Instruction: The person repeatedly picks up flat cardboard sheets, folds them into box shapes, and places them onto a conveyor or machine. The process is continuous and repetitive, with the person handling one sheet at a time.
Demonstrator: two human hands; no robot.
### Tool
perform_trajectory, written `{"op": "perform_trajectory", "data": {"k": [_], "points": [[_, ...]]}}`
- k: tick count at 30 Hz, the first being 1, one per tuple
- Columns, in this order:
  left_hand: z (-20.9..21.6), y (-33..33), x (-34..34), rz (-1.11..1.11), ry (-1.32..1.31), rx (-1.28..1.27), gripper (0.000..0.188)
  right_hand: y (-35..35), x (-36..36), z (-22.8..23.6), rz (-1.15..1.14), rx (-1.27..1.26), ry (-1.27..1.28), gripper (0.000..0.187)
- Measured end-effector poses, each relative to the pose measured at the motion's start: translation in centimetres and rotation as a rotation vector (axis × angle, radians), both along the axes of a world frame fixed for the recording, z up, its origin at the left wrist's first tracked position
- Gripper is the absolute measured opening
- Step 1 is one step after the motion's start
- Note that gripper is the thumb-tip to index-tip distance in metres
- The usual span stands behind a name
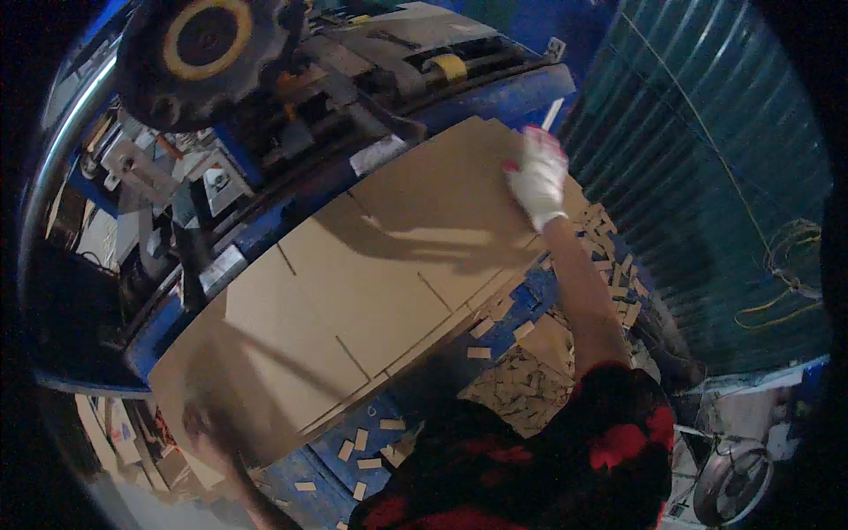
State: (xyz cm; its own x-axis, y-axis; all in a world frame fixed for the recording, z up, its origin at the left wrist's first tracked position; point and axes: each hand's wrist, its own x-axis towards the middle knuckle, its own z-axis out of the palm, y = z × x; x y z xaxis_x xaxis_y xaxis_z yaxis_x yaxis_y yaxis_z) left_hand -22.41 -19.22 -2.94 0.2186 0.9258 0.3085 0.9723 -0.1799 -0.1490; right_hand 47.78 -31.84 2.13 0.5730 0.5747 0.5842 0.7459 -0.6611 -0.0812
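Note:
A wide brown cardboard sheet (353, 283) with short slots cut in it lies slantwise across the blue machine bed. Other sheet edges show beneath its near side. My right hand (537, 181), in a white glove with red fingertips, grips the sheet's far right end, thumb over its face. A thin white strip (553, 113) shows just beyond those fingertips; whether the hand touches it is unclear. My left hand (208, 433) looks bare and is at the sheet's near left end, dim and blurred, so its fingers cannot be made out.
Beyond the sheet stands a machine with a large dark wheel (208, 40) and metal fittings (141, 177). Small cardboard offcuts (362, 439) lie scattered on the blue surface, with more heaped at right. A corrugated green wall (707, 177) rises on the right, above a round fan (733, 481).

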Motion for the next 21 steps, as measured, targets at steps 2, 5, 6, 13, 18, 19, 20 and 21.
{"op": "perform_trajectory", "data": {"k": [2, 5, 6, 13, 18, 19, 20, 21], "points": [[-2.1, -2.2, -5.0, 0.224, 0.522, -0.228, 0.049, -4.8, 4.0, -1.8, -0.3, 0.016, 0.047, 0.06], [-4.8, -2.9, -8.9, 0.373, 0.232, -0.185, 0.058, -8.3, 10.0, -5.3, -0.163, 0.15, 0.678, 0.045], [-5.3, -2.9, -9.5, 0.391, 0.233, -0.165, 0.061, -8.5, 11.8, -6.6, -0.086, 0.203, 0.943, 0.04], [-5.6, -1.3, -10.1, 0.344, 0.115, -0.208, 0.067, -10.5, 14.1, -9.0, -0.098, 0.591, 0.84, 0.033], [-6.7, -0.4, -13.7, 0.374, -0.028, -0.076, 0.073, -15.7, 9.5, -4.9, -0.743, 0.191, 0.271, 0.053], [-6.9, -0.2, -14.8, 0.509, -0.043, 0.037, 0.074, -15.7, 8.8, -4.3, -0.598, 0.189, 0.327, 0.053], [-7.0, -0.2, -16.0, 0.677, -0.038, 0.106, 0.075, -15.5, 8.1, -3.9, -0.41, 0.198, 0.331, 0.053], [-6.9, -0.1, -17.2, 0.53, -0.158, 0.027, 0.073, -15.2, 7.5, -3.7, -0.241, 0.209, 0.34, 0.054]]}}
